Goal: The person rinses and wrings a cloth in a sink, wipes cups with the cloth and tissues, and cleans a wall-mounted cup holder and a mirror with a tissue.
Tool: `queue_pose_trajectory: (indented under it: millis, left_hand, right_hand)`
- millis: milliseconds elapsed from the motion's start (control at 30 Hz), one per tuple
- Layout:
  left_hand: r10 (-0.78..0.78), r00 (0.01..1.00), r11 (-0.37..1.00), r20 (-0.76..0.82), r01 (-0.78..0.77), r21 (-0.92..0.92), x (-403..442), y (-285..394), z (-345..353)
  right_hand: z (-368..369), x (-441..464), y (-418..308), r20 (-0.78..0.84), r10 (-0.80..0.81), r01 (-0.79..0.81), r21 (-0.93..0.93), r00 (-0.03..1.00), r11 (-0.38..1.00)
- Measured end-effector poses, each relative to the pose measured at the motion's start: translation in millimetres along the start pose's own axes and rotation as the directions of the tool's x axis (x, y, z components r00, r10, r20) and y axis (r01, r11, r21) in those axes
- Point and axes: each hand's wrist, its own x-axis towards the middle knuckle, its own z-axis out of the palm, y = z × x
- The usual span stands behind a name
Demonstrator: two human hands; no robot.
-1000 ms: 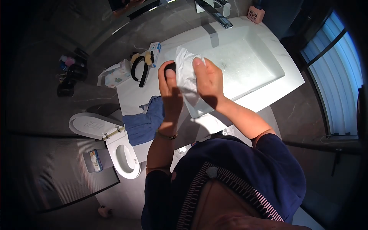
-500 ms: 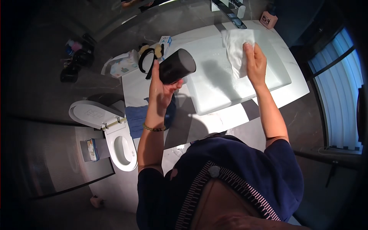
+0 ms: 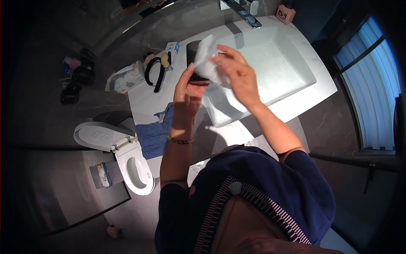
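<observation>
My left hand [image 3: 189,91] holds a dark cylindrical cup [image 3: 193,53] upright-ish, above the counter just left of the sink [image 3: 283,63]. In my right hand [image 3: 239,74] is a white cloth or tissue [image 3: 206,59], blurred by motion, lying against the cup's right side and covering part of it. My right fingertips are bunched on the white piece. Below my left wrist, a blue cloth [image 3: 154,137] hangs over the counter edge.
A black headband [image 3: 160,78], a small box [image 3: 172,53] and a tissue pack [image 3: 129,78] lie on the counter's left. The faucet [image 3: 245,17] and a pink bottle [image 3: 285,15] stand behind the sink. A toilet [image 3: 134,171] with its lid raised is at the lower left.
My right hand has come left from over the sink, bringing the white piece against the cup. My left hand still holds the cup, now tilted differently.
</observation>
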Motion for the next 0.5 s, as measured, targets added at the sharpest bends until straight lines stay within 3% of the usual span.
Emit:
queue_pose_trajectory:
  millis: [67,100,233,267,400,433,500]
  left_hand:
    - [0.148,0.962,0.987,0.229,-0.158,0.029,-3.1,-10.6,-8.2]
    - [0.142,0.962,0.988,0.234,-0.153,0.028,-4.2,-10.8,-6.6]
    - [0.068,0.982,0.956,-0.176,-0.014,0.292,-8.9,-4.3,7.4]
    - [0.067,0.983,0.956,-0.171,-0.015,0.292,-9.6,-3.4,12.4]
    - [0.311,0.948,0.704,0.063,-0.275,0.655,-11.8,-6.6,35.7]
    - [0.310,0.949,0.704,0.063,-0.274,0.655,-14.1,-6.5,35.9]
    - [0.284,0.954,0.721,0.102,-0.282,0.632,-16.3,-5.3,35.1]
  right_hand:
    - [6.3,-7.8,7.3,0.146,-0.149,0.177,-0.204,0.978,0.963]
    - [8.9,-11.3,8.0,0.139,-0.149,0.176,-0.207,0.979,0.962]
    - [17.5,-19.9,8.2,0.064,-0.166,0.174,-0.148,0.984,0.973]
    - [19.4,-21.1,9.2,0.060,-0.169,0.177,-0.150,0.984,0.973]
    - [24.9,-23.1,13.6,0.084,-0.310,0.314,-0.444,0.947,0.839]
    - [24.0,-23.4,10.7,0.083,-0.309,0.313,-0.445,0.947,0.839]
    - [20.2,-19.3,-3.9,0.059,-0.184,0.193,-0.262,0.981,0.946]
